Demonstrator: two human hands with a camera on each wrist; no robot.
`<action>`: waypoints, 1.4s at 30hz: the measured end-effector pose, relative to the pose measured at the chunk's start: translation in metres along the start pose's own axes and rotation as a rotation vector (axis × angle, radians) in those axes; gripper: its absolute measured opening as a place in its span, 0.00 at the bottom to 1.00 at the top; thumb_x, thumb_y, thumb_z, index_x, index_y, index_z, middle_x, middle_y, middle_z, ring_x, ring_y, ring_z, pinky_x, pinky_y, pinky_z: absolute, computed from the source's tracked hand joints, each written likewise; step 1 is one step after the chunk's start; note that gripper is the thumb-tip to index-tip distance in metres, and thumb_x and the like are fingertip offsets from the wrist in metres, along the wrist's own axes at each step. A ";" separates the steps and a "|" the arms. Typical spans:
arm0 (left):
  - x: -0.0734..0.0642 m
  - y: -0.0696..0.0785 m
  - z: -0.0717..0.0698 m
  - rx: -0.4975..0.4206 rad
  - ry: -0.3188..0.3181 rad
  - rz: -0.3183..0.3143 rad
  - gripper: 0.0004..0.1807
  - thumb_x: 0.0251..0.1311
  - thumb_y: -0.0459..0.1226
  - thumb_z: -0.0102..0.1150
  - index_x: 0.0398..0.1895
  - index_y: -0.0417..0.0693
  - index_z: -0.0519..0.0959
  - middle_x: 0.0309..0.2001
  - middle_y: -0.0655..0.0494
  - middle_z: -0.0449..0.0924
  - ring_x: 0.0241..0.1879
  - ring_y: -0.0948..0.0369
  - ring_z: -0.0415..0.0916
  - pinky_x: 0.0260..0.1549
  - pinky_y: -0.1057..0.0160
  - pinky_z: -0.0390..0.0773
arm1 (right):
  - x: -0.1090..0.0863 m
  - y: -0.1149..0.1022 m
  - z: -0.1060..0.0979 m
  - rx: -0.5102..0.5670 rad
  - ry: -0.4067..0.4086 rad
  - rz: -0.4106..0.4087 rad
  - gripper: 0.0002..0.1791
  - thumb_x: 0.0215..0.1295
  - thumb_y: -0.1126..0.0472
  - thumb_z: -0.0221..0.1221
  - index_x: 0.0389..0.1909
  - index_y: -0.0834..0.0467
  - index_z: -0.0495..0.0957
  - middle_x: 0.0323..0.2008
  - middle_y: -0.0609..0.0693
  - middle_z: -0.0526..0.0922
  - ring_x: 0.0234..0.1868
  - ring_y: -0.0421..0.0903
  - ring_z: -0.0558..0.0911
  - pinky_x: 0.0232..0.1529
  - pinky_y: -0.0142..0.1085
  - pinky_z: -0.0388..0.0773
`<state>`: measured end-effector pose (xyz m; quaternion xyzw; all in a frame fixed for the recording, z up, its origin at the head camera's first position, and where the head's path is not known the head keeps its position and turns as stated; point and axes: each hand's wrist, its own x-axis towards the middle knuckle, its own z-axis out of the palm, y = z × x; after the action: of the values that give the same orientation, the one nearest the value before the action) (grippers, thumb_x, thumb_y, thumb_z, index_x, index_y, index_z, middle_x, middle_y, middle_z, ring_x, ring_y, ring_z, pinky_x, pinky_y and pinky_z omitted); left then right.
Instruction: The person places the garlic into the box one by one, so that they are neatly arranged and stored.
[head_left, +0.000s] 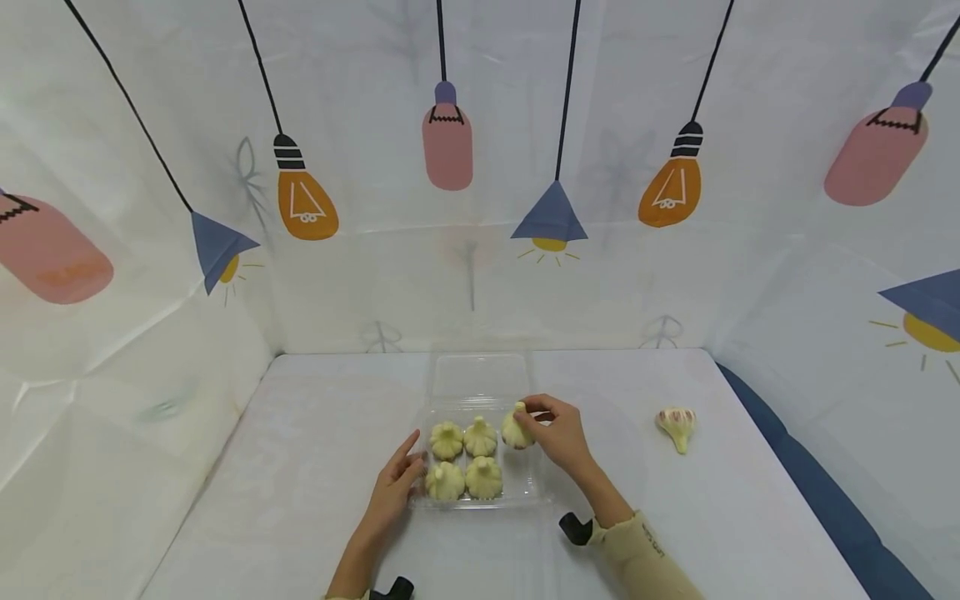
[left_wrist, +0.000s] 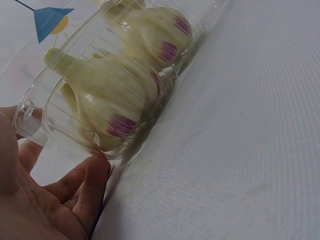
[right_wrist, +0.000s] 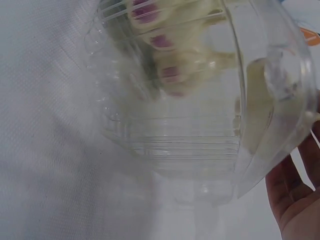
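Observation:
A clear plastic clamshell container [head_left: 521,492] stands on the table with its lid raised at the back. Several pale garlic bulbs [head_left: 483,477] sit in its left and middle compartments; purple patches show on them in the left wrist view. My right hand [head_left: 557,425] pinches another garlic bulb [head_left: 516,429] between thumb and fingers at the back right compartment. Through the clear wall in the right wrist view, that bulb is blurred. Along the container's left side, my left hand [head_left: 397,482] touches the wall and rim with loosely extended fingers.
One more garlic bulb [head_left: 678,427] lies on the white table [head_left: 315,450] to the right, its stem toward me. The lid [head_left: 482,377] leans back near the table's far edge. White cloth walls with printed lamps surround the table.

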<state>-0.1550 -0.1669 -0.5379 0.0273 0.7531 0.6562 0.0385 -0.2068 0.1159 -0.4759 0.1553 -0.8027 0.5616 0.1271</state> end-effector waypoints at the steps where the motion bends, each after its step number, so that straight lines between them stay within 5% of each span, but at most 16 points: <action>1: 0.000 0.000 0.000 0.002 0.002 0.000 0.28 0.73 0.33 0.47 0.73 0.38 0.57 0.56 0.28 0.71 0.51 0.40 0.70 0.38 0.54 0.73 | 0.000 0.000 0.000 0.001 -0.001 0.001 0.08 0.57 0.71 0.67 0.37 0.67 0.83 0.35 0.58 0.85 0.38 0.54 0.83 0.39 0.43 0.80; 28: -0.001 0.000 0.000 0.027 0.006 0.002 0.28 0.73 0.33 0.47 0.73 0.38 0.57 0.56 0.28 0.71 0.50 0.41 0.71 0.39 0.54 0.73 | -0.003 0.009 0.003 -0.002 -0.012 0.018 0.07 0.57 0.71 0.67 0.36 0.68 0.83 0.35 0.59 0.85 0.38 0.55 0.83 0.39 0.44 0.79; 35: 0.000 0.001 0.000 0.019 0.011 0.003 0.27 0.73 0.33 0.47 0.73 0.38 0.58 0.55 0.29 0.72 0.50 0.40 0.71 0.38 0.55 0.72 | 0.000 0.051 0.009 -0.019 0.018 0.034 0.07 0.55 0.67 0.70 0.35 0.61 0.84 0.34 0.51 0.85 0.37 0.50 0.83 0.38 0.41 0.80; 42: 0.000 0.001 0.000 0.015 0.010 0.004 0.28 0.73 0.32 0.47 0.73 0.37 0.58 0.55 0.28 0.72 0.50 0.40 0.71 0.37 0.55 0.73 | -0.001 0.056 0.007 -0.058 0.021 0.038 0.06 0.55 0.65 0.71 0.34 0.57 0.85 0.33 0.45 0.85 0.38 0.44 0.82 0.39 0.38 0.78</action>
<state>-0.1550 -0.1666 -0.5370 0.0259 0.7582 0.6507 0.0332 -0.2284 0.1269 -0.5267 0.1305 -0.8200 0.5421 0.1291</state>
